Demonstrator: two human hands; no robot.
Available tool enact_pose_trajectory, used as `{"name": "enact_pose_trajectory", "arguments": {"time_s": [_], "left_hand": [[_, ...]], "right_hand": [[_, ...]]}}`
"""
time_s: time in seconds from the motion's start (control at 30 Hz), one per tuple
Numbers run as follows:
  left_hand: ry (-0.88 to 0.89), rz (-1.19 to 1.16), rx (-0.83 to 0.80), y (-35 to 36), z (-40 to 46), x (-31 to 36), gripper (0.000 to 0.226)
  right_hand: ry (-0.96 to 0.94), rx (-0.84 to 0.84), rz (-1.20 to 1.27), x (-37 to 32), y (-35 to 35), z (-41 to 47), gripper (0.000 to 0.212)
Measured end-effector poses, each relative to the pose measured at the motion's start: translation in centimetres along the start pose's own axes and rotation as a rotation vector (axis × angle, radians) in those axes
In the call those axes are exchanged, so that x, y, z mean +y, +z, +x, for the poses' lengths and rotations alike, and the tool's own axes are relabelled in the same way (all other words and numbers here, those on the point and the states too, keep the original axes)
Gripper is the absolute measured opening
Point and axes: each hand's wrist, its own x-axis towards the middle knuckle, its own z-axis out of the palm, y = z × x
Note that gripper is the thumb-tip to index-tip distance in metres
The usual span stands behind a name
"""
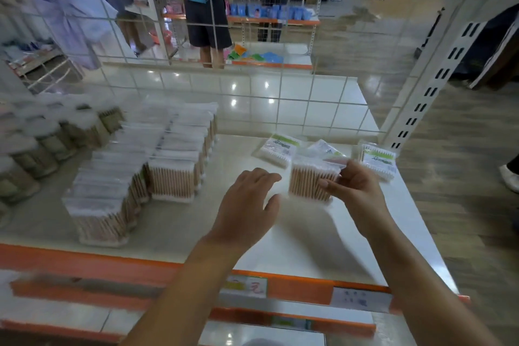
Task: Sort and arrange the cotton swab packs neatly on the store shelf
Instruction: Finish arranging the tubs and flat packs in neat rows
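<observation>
Orange trim point(92, 262) edges the white shelf point(309, 239) nearest us. Above it our left hand point(247, 205) hovers with fingers loosely spread, holding nothing. Just right of it, our right hand point(355, 191) pinches a wooden-stick swab pack point(309, 180) upright between thumb and fingers. To the left stand two rows of swab packs point(146, 171), with round tubs point(42, 137) beyond them. Farther back lie green-labelled packs point(276, 149), another of them point(379, 160) at the right edge, before the wire grid point(280, 98).
</observation>
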Motion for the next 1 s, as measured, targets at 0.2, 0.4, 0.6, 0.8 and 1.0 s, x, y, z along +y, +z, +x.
{"name": "enact_pose_trajectory", "arguments": {"time_s": [0.2, 0.4, 0.6, 0.8, 1.0], "left_hand": [[0.034, 0.006, 0.018, -5.2, -1.6, -3.9, 0.035], [0.033, 0.045, 0.083, -10.5, -3.1, -8.4, 0.044], [0.091, 0.134, 0.105, -14.9, -4.4, -13.0, 0.039], [0.197, 0.223, -0.154, -17.6, -5.8, -17.0, 0.065], [0.091, 0.258, -0.419, -17.2, -7.1, -19.8, 0.083]], "right_hand": [[0.044, -0.018, -0.008, 1.3, 6.1, -1.3, 0.039], [0.083, -0.077, 0.006, 2.8, 12.3, -2.2, 0.039], [0.01, -0.124, -0.059, 3.5, 17.8, -1.9, 0.038], [-0.292, 0.039, -0.695, 4.6, 22.3, -1.7, 0.031], [-0.343, 0.157, -0.896, 5.2, 23.0, -2.1, 0.049]]}}
